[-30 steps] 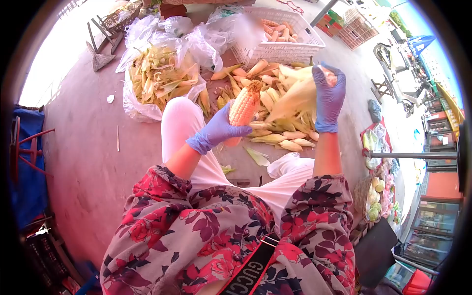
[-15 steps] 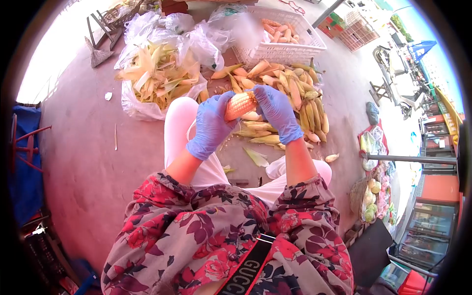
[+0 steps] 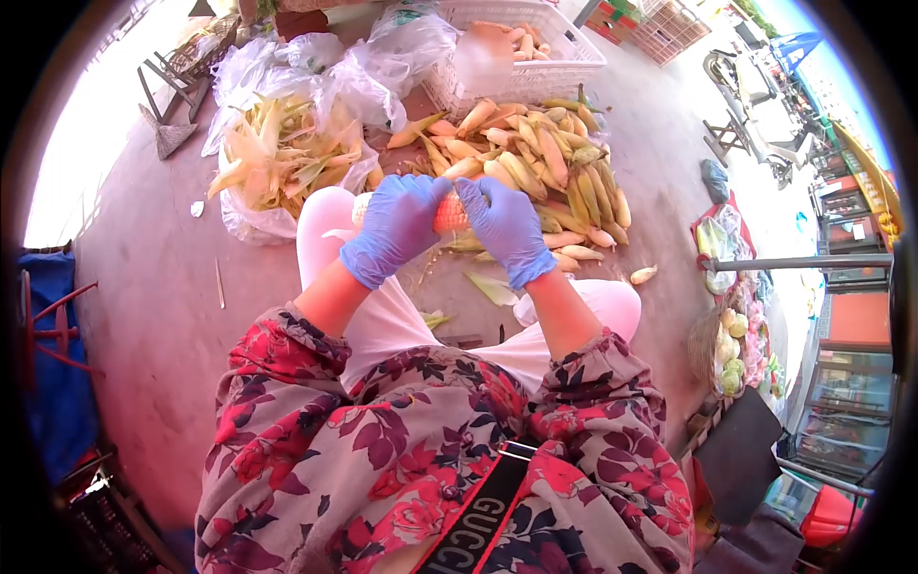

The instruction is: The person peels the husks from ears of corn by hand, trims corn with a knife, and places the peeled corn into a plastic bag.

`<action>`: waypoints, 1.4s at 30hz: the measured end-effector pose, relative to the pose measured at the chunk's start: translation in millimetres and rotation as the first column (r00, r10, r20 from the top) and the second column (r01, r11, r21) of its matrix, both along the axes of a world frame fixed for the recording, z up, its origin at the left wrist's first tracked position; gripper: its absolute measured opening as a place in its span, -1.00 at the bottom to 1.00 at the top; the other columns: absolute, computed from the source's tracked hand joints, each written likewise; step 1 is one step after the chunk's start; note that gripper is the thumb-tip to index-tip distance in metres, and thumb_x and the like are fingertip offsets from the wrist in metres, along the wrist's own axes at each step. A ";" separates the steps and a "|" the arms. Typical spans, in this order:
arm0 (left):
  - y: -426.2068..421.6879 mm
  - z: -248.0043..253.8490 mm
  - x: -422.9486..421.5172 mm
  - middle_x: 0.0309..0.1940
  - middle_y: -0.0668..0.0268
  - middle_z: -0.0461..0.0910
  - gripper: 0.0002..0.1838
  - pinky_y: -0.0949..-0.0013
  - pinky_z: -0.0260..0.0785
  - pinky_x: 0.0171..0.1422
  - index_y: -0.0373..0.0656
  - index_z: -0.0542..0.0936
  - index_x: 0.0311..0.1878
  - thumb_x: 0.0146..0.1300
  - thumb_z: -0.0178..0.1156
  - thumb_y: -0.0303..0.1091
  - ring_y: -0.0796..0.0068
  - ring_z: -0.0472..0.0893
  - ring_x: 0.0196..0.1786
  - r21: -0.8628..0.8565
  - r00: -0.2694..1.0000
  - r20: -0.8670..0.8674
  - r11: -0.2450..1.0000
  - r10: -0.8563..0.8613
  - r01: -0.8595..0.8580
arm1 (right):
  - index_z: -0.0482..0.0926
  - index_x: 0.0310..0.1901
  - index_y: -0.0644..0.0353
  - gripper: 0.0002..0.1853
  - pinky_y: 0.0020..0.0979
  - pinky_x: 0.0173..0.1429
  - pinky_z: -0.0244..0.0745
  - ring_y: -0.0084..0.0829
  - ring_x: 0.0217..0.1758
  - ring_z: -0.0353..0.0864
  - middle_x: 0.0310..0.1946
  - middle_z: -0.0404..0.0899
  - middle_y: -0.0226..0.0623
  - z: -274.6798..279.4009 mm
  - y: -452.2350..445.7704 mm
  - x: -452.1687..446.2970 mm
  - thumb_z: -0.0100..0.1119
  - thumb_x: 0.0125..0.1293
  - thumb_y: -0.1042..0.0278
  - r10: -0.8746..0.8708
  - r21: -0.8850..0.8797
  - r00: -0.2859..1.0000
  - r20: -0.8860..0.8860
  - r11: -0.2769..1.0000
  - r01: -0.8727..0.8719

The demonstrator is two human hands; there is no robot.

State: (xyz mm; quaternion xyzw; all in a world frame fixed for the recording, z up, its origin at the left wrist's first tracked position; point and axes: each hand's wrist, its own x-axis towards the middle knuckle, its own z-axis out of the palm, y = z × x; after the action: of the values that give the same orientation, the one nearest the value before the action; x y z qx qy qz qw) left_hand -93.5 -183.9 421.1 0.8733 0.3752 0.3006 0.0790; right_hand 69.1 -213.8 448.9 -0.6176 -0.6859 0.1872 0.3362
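A bare corn cob (image 3: 449, 212) lies sideways between my two blue-gloved hands, above my knees. My left hand (image 3: 397, 222) is wrapped round it, and its pale end shows past the left side of the fingers. The fingers of my right hand (image 3: 504, 225) close on the other end. Just beyond them, a heap of corn (image 3: 550, 158) in thin husks lies on the ground. To the left of the heap, loose husks (image 3: 282, 158) fill a clear plastic bag (image 3: 256, 222).
A white crate (image 3: 564, 77) holding bare cobs stands behind the heap. One small cob (image 3: 644, 275) lies by my right knee. Bagged vegetables (image 3: 732, 344) and a metal pole (image 3: 813, 261) are at the right, a blue cloth (image 3: 53, 364) at the left.
My right hand let go of husks, which now lie on the bag's pile, and came back to the cob. The cob has tipped from upright to sideways, and both hands hold it.
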 end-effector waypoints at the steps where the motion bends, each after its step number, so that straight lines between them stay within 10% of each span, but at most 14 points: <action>1: -3.0 1.1 3.0 -0.47 0.23 0.52 -0.55 0.19 0.34 -0.26 -0.07 0.49 -0.20 -0.28 0.35 -0.38 0.15 0.53 -0.37 0.004 1.000 0.026 1.000 0.008 -0.008 | 0.51 -0.39 0.26 -0.69 -0.24 -0.40 0.44 -0.07 -0.51 0.57 -0.61 0.53 -0.03 -0.7 -3.2 1.1 -0.08 0.30 0.19 -0.031 -0.048 0.999 0.007 0.998 0.031; 10: -31.0 -2.2 27.8 -0.37 0.20 0.59 -0.53 0.28 0.44 -0.21 -0.16 0.49 -0.19 -0.30 0.34 -0.39 0.24 0.61 -0.32 -0.371 0.986 0.139 0.928 0.091 -0.033 | 0.47 -0.40 0.27 -0.73 -0.49 -0.37 0.37 -0.52 -0.50 0.40 -0.50 0.50 -0.32 -41.9 -19.1 17.6 -0.22 0.31 0.33 -0.020 -0.028 0.690 -0.724 1.000 -0.001; 13: -41.9 -5.8 54.6 -0.29 0.29 0.60 -0.50 0.39 0.42 -0.11 -0.22 0.48 -0.15 -0.26 0.39 -0.39 0.41 0.60 -0.26 -0.597 0.687 0.656 0.772 0.312 0.219 | 0.47 -0.36 0.22 -0.76 -0.56 -0.44 0.31 -0.61 -0.53 0.32 -0.54 0.41 -0.43 -33.0 -14.8 11.1 -0.24 0.30 0.35 -0.025 -0.019 0.313 -0.950 1.000 0.022; 19: -19.2 -20.7 38.8 -0.12 0.24 0.56 -0.49 0.37 0.39 0.05 -0.31 0.45 -0.01 -0.06 0.35 -0.37 0.45 0.54 -0.08 -0.613 0.521 0.789 0.477 0.326 0.630 | 0.45 -0.34 0.15 -0.71 -0.65 -0.63 -0.03 -0.77 -0.69 0.09 -0.68 0.17 -0.64 5.2 5.8 51.9 -0.21 0.36 0.17 -0.037 -0.029 0.023 -0.999 0.961 0.274; 22: -10.8 -35.9 38.0 -0.16 0.22 0.56 -0.53 0.37 0.43 -0.03 -0.30 0.47 -0.04 0.01 0.32 -0.26 0.44 0.56 -0.15 -0.643 0.467 0.759 0.412 0.453 0.646 | 0.44 -0.19 0.13 -0.67 -0.65 -0.58 0.07 -0.74 -0.64 0.15 -0.62 0.22 -0.62 73.7 16.4 19.1 -0.22 0.40 0.05 -0.067 0.013 0.127 -0.990 0.840 0.542; 23: -8.7 -38.5 40.0 -0.19 0.23 0.56 -0.55 0.36 0.44 -0.05 -0.29 0.47 -0.06 0.02 0.31 -0.25 0.43 0.56 -0.17 -0.665 0.454 0.726 0.355 0.517 0.657 | 0.41 -0.14 0.13 -0.62 -0.68 -0.52 0.16 -0.74 -0.61 0.21 -0.57 0.26 -0.58 62.7 43.4 16.9 -0.12 0.36 -0.06 0.170 0.391 0.517 -0.839 0.849 0.354; 24: -9.3 -39.5 41.6 -0.22 0.24 0.56 -0.57 0.35 0.45 -0.07 -0.28 0.47 -0.07 0.04 0.30 -0.24 0.42 0.56 -0.19 -0.679 0.442 0.688 0.297 0.575 0.671 | 0.37 -0.02 0.25 -0.46 -0.54 -0.28 0.38 -0.53 -0.41 0.45 -0.40 0.43 -0.33 71.3 54.0 -1.4 -0.01 0.28 -0.14 0.237 0.357 0.639 -0.732 0.932 0.063; 27: -5.0 -50.2 45.8 -0.34 0.31 0.52 -0.59 0.37 0.44 -0.16 -0.21 0.46 -0.06 0.11 0.26 -0.16 0.43 0.54 -0.31 -0.644 0.332 0.646 0.257 0.687 0.721 | 0.18 0.18 0.50 -0.10 -0.20 0.28 0.17 0.11 0.23 0.24 0.12 0.26 0.28 49.3 86.5 -23.0 0.15 0.09 -0.22 0.182 0.247 0.979 0.092 0.948 -0.199; 31: 9.7 -57.7 25.6 -0.09 0.15 0.49 -0.44 0.15 0.37 0.10 -0.17 0.38 0.09 0.21 0.10 0.09 0.25 0.52 -0.06 -0.466 0.130 0.509 0.146 0.851 0.873 | 0.12 0.23 0.50 -0.03 -0.30 0.33 0.14 -0.01 0.28 0.23 0.18 0.21 0.26 -10.4 51.7 -13.4 0.20 0.04 -0.21 0.162 0.084 0.965 -0.206 0.985 -0.147; 33: 14.7 -62.5 18.6 0.04 0.12 0.45 -0.38 0.22 0.21 0.27 -0.22 0.34 0.18 0.22 0.09 0.05 0.19 0.44 0.12 -0.503 0.273 0.585 0.078 0.764 0.861 | 0.07 0.25 0.51 -0.03 -0.31 0.25 0.24 -0.06 0.23 0.33 0.15 0.28 0.23 -62.9 21.1 -7.2 0.23 0.05 -0.14 0.140 -0.242 0.919 -0.369 0.940 -0.240; 34: 14.9 -84.9 12.5 0.06 0.12 0.45 -0.41 0.26 0.18 0.28 -0.22 0.36 0.18 0.23 0.09 0.02 0.21 0.42 0.14 -0.719 0.565 0.620 0.106 0.544 0.687 | 0.17 0.21 0.49 -0.15 -0.34 0.11 0.38 -0.11 0.01 0.51 0.01 0.45 0.11 -90.3 4.2 -2.4 0.23 0.08 -0.04 0.076 -0.170 0.912 -0.404 0.973 -0.156; 36: 33.0 -130.4 8.8 0.08 0.11 0.43 -0.46 0.32 0.14 0.30 -0.23 0.39 0.16 0.24 0.09 -0.04 0.25 0.38 0.18 -0.854 0.940 0.340 0.421 0.010 0.305 | 0.33 0.09 0.38 -0.34 -0.38 -0.11 0.49 -0.26 -0.21 0.58 -0.21 0.56 -0.09 -157.9 -8.8 22.7 0.24 0.08 0.05 -0.162 -0.504 0.718 -0.677 0.812 -0.293; 39: 50.5 -92.7 -2.0 0.09 0.08 0.42 -0.43 0.35 0.13 0.29 -0.33 0.41 0.13 0.19 0.16 -0.08 0.30 0.37 0.19 -0.684 0.982 0.144 0.730 0.121 0.010 | 0.42 -0.08 0.23 -0.59 -0.32 -0.31 0.52 -0.34 -0.35 0.55 -0.35 0.53 -0.23 -205.1 -39.4 52.5 0.20 0.13 0.13 -0.749 -0.827 0.396 -0.531 0.357 -0.435; 42: 91.6 -59.8 -12.9 0.05 0.22 0.44 -0.52 0.41 0.07 0.31 -0.27 0.43 0.13 0.21 0.16 -0.18 0.43 0.34 0.17 -0.817 0.833 0.463 0.511 0.302 0.269 | 0.39 -0.13 0.18 -0.68 -0.30 -0.41 0.53 -0.31 -0.45 0.52 -0.39 0.51 -0.22 -204.1 -16.5 88.3 0.16 0.17 0.18 -0.888 -0.868 0.315 -0.334 0.161 -0.469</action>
State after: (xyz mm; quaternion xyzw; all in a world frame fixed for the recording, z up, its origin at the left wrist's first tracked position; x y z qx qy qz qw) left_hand -106.4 -92.2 361.4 0.5863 0.4420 0.3137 0.6020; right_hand 157.4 -230.3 244.8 -0.5660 0.0621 0.7945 0.2112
